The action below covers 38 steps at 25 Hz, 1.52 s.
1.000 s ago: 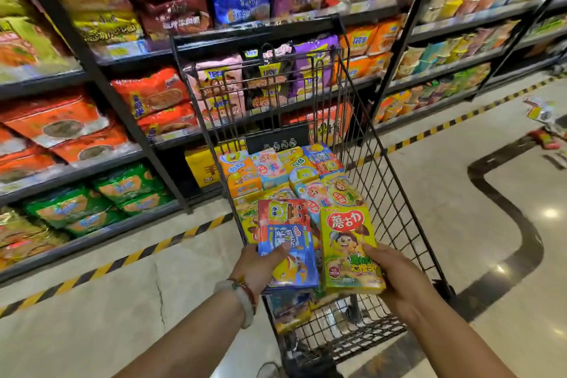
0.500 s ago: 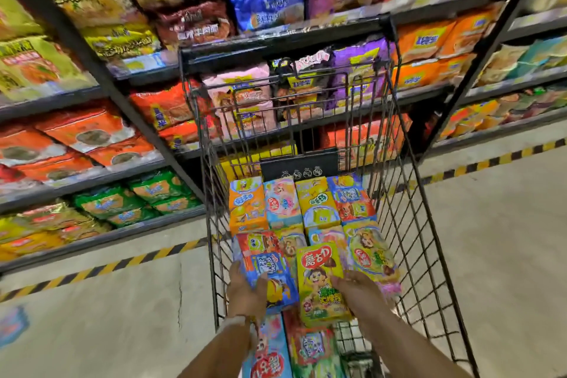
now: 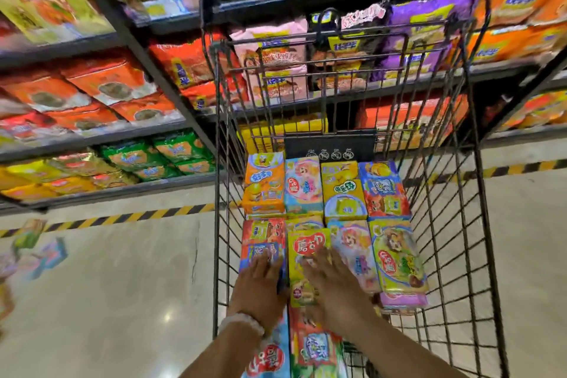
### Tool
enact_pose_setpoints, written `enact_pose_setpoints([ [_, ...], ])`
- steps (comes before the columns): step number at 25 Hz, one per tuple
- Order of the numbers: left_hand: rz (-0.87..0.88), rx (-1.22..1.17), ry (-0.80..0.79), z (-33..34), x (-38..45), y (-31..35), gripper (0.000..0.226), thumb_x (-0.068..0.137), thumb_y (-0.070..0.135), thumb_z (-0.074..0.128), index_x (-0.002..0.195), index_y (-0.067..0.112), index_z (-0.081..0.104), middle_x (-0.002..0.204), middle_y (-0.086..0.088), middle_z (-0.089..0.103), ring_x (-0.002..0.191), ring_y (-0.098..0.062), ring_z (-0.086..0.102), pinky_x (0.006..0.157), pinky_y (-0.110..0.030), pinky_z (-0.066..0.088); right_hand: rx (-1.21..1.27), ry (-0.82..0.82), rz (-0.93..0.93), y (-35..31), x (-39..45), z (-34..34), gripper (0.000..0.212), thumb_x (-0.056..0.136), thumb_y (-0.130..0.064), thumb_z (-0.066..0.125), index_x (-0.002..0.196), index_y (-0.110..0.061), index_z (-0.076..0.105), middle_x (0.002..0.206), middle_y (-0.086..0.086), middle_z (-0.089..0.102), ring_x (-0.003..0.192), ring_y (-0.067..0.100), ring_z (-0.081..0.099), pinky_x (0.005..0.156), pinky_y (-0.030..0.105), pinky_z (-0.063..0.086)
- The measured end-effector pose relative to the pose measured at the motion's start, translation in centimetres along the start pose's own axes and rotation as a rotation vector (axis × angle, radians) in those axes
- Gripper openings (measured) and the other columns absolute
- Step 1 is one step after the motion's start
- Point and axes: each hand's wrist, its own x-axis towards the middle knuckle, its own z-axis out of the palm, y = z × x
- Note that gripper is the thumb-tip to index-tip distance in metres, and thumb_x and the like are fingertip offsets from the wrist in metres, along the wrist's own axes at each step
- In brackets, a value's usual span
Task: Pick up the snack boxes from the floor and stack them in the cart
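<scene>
Head view showed both hands flat inside the cart (image 3: pixel 454 255), fingers straight and spread, pressing down rather than curling round anything. The left hand (image 3: pixel 260 282) lay on the blue box (image 3: pixel 260 252) in the second row; the right hand (image 3: pixel 333 291) lay across the lower part of the yellow box (image 3: pixel 306 248) just beside it. Both were blurred by motion, so the exact fingertip contact could not be read.

Around them the snack boxes (image 3: pixel 325 190) filled the cart floor in tight rows, four across at the far end, with more boxes nearer the person under the forearms. A few loose boxes (image 3: pixel 33 252) lay on the floor (image 3: pixel 122 285) well to the left, smeared by blur, so the task looked unfinished.

The likeliest trouble, as I judged it, was the yellow box sitting a little proud and askew of its neighbours: pressed unevenly, it could tip or slide over the glossy printed faces and upset the row. A stack built on uneven layers might lean against the open wire sides.

The boxes were flat rectangular cartons, thin card with shiny bright print. The cart was dark wire mesh; the floor was pale, polished and reflective, edged by yellow-black hazard tape (image 3: pixel 138 216).
</scene>
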Motion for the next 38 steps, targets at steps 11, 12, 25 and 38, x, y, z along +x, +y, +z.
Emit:
enact_pose_setpoints([
  [11, -0.047, -0.086, -0.088, -1.9, 2.2, -0.5, 0.071, 0.095, 0.044, 0.045, 0.151, 0.025, 0.005, 0.159, -0.005, -0.002, 0.146, -0.024, -0.001, 0.118, -0.036, 0.011, -0.011, -0.208, -0.050, -0.6, 3.6, -3.0, 0.083, 0.089, -0.047, 0.056, 0.151, -0.030, 0.005, 0.158, 0.002, -0.013, 0.144, 0.028, -0.015, 0.114, 0.043, 0.020],
  [12, -0.047, -0.088, -0.110, -2.2, 2.2, -0.5, 0.072, 0.095, 0.044, 0.046, 0.151, 0.025, 0.005, 0.159, -0.006, -0.003, 0.146, -0.024, -0.002, 0.118, -0.038, 0.011, -0.028, -0.218, -0.050, -0.8, 3.6, -3.2, 0.083, 0.088, -0.047, 0.057, 0.151, -0.030, 0.006, 0.159, 0.003, -0.012, 0.145, 0.029, -0.014, 0.114, 0.043, 0.019],
  [25, 0.289, -0.228, 0.383, -13.9, -8.4, -4.5, 0.057, 0.089, 0.040, 0.046, 0.141, 0.017, 0.038, 0.144, -0.005, 0.041, 0.130, -0.022, 0.039, 0.105, -0.030, 0.033, 0.063, 0.120, 0.043, -6.7, -6.3, -13.2, 0.068, 0.096, -0.040, 0.046, 0.151, -0.024, 0.008, 0.159, -0.001, 0.003, 0.146, 0.015, 0.001, 0.114, 0.024, 0.007],
  [38, 0.166, -0.092, 0.879, -22.4, -28.2, -11.4, 0.061, 0.091, 0.050, 0.047, 0.142, 0.020, 0.035, 0.142, 0.000, 0.043, 0.131, -0.019, 0.037, 0.106, -0.036, 0.029, -0.279, 0.567, 0.015, -17.5, -18.2, -23.0, 0.062, 0.096, -0.051, 0.035, 0.150, -0.029, 0.014, 0.157, -0.004, 0.013, 0.145, 0.017, 0.008, 0.116, 0.033, 0.007],
])
